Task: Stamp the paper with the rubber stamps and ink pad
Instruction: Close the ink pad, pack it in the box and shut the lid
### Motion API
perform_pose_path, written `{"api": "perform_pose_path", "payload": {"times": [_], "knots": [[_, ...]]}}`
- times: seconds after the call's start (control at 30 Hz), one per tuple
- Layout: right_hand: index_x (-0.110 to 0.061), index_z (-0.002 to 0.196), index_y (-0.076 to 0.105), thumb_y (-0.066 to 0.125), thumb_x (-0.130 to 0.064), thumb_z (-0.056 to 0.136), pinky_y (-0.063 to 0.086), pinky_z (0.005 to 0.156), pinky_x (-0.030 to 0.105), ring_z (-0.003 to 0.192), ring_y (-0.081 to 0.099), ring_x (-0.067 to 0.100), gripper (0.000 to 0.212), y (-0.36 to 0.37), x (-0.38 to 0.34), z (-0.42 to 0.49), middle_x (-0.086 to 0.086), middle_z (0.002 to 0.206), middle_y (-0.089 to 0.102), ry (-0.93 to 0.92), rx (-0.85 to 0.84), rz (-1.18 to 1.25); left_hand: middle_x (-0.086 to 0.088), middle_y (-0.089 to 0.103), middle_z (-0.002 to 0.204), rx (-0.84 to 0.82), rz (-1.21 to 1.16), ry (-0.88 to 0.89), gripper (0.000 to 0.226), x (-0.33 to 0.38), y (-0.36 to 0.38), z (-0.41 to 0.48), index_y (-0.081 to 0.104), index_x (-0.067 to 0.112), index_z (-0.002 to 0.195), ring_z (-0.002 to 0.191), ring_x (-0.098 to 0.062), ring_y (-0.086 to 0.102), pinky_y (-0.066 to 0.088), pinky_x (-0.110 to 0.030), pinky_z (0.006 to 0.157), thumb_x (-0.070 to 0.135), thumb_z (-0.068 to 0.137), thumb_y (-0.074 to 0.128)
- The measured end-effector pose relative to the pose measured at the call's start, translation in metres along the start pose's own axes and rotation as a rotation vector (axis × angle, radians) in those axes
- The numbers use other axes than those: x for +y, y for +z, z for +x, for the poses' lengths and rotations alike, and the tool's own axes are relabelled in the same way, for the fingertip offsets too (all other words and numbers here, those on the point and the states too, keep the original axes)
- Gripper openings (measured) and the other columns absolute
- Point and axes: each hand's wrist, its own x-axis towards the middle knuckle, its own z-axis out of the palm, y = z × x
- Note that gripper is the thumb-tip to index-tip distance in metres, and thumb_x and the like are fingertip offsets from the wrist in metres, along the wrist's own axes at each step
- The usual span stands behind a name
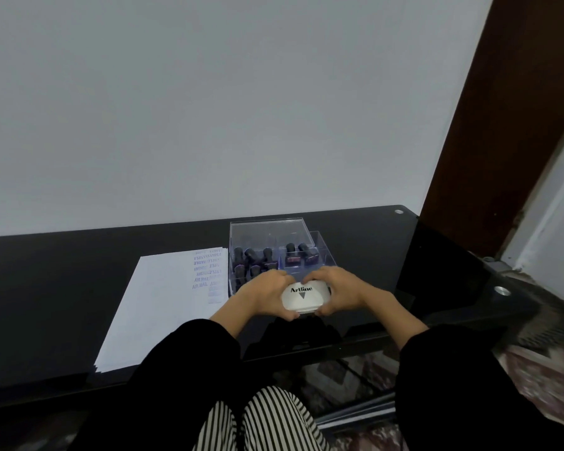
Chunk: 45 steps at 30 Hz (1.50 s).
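Directly behind the hands, a clear box (275, 255) of rubber stamps (267, 257) stands on the black table (365, 249); stamped paper (163, 304) lies left. Left hand (264, 296) and right hand (341, 292) clasp the white closed ink pad (305, 298) between them.

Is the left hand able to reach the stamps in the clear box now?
Probably not yet: the stamps sit just beyond the left hand, but it and the right hand both grip the ink pad.

"Artline" on ink pad (302, 299), "AIR MAIL" on paper (163, 307)
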Motion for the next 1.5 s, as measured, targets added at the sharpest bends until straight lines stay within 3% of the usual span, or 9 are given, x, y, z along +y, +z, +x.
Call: {"api": "perform_pose_path", "payload": {"times": [0.17,0.37,0.63,0.9,1.03,1.17,1.37,1.5], "knots": [[-0.023,0.126,0.053,0.08,-0.023,0.066,0.044,0.088,0.032,0.101,0.049,0.015,0.066,-0.039,0.005,0.007,0.002,0.114,0.055,0.016,0.067,-0.01,-0.009,0.062,0.108,0.099,-0.037,0.013,0.07,0.0,-0.027,0.018,0.057,0.009,0.12,0.1,-0.024,0.055,0.041,-0.029,0.084,0.053,0.066,0.067],[-0.025,0.125,0.052,0.079,-0.021,0.067,0.046,0.091,0.035,0.106,0.051,0.019,0.064,-0.061,0.022,0.03,0.004,0.119,0.055,0.057,0.049,0.007,-0.01,0.061,0.114,0.098,-0.069,-0.006,0.058,-0.005,-0.043,0.05,0.053,0.008,0.125,0.104,-0.024,0.054,0.042,-0.03,0.083,0.034,0.077,0.072],[-0.025,0.124,0.054,0.079,-0.019,0.068,0.046,0.09,0.032,0.105,0.049,0.018,0.062,-0.046,0.054,0.063,0.005,0.118,0.052,0.075,0.021,0.09,-0.007,0.058,0.121,0.073,-0.14,-0.004,0.065,-0.035,-0.019,0.087,0.048,0.01,0.131,0.108,-0.021,0.053,0.037,-0.021,0.08,0.037,0.077,0.073],[-0.025,0.117,0.059,0.079,-0.017,0.068,0.043,0.089,0.023,0.109,0.046,0.017,0.054,-0.03,0.077,0.074,0.003,0.119,0.047,0.075,0.034,0.232,-0.002,0.055,0.122,0.143,-0.263,-0.004,0.065,-0.057,0.007,0.098,0.051,0.016,0.129,0.11,-0.016,0.05,0.04,-0.025,0.092,0.042,0.074,0.075],[-0.03,0.11,0.06,0.081,-0.02,0.067,0.046,0.094,0.03,0.11,0.048,0.016,0.05,-0.029,0.081,0.075,0.0,0.119,0.049,0.083,0.021,0.281,-0.001,0.056,0.121,0.183,-0.259,0.016,0.068,-0.06,0.01,0.097,0.053,0.017,0.128,0.11,-0.014,0.049,0.035,-0.02,0.09,0.048,0.072,0.074],[-0.04,0.101,0.058,0.082,-0.023,0.065,0.047,0.09,0.026,0.108,0.049,0.014,0.046,-0.028,0.081,0.075,-0.003,0.119,0.05,0.087,0.023,0.312,0.004,0.056,0.12,0.218,-0.263,0.038,0.088,-0.06,0.014,0.091,0.053,0.02,0.128,0.111,-0.01,0.046,0.028,-0.016,0.088,0.074,0.058,0.048],[-0.04,0.082,0.064,0.082,-0.019,0.064,0.049,0.093,0.033,0.106,0.054,0.018,0.033,-0.026,0.078,0.072,0.0,0.114,0.054,0.079,0.05,0.347,0.001,0.063,0.114,0.195,-0.083,0.146,0.074,-0.062,0.024,0.087,0.058,0.02,0.125,0.101,-0.016,0.054,0.043,-0.029,0.088,0.067,0.071,0.039],[-0.041,0.078,0.063,0.084,-0.022,0.063,0.048,0.093,0.044,0.105,0.056,0.025,0.032,-0.03,0.073,0.072,0.004,0.113,0.057,0.077,0.023,0.32,0.0,0.061,0.12,0.19,-0.052,0.153,0.073,-0.061,0.028,0.086,0.057,0.018,0.126,0.104,-0.017,0.055,0.04,-0.028,0.088,0.066,0.076,0.033]]}}
